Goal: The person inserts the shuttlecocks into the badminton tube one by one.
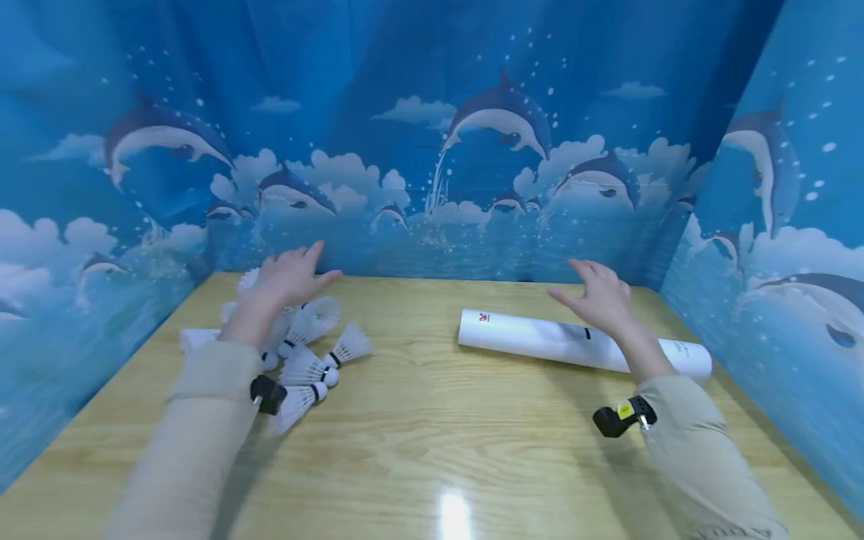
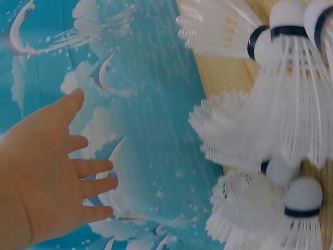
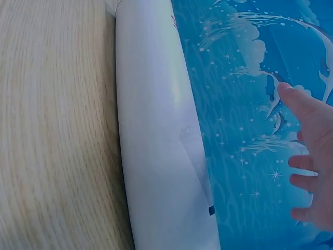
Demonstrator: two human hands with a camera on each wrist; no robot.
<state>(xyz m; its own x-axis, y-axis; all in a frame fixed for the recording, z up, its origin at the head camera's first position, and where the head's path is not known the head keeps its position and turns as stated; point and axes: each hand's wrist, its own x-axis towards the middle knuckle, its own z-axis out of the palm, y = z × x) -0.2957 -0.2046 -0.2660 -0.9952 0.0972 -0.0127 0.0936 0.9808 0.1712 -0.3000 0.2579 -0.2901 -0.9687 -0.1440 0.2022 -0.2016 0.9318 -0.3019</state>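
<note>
On the left of the table lies a heap of several white shuttlecocks (image 1: 304,367), each with a dark band; the left wrist view shows a shuttlecock (image 2: 291,94) up close. Above the heap hovers my left hand (image 1: 286,277), fingers spread, holding nothing; the forearm hides part of the pile. A long white tube (image 1: 526,334) with a small red logo lies on its side at the right. My right hand (image 1: 601,296) is held over the tube, fingers apart and touching nothing. In the right wrist view the tube (image 3: 156,125) fills the middle, beside the hand (image 3: 317,156).
A light wooden table (image 1: 398,442) carries everything. Blue curtains with dolphins (image 1: 405,187) stand along its back, left and right sides. A white cylindrical end (image 1: 197,339) pokes out from behind the left forearm.
</note>
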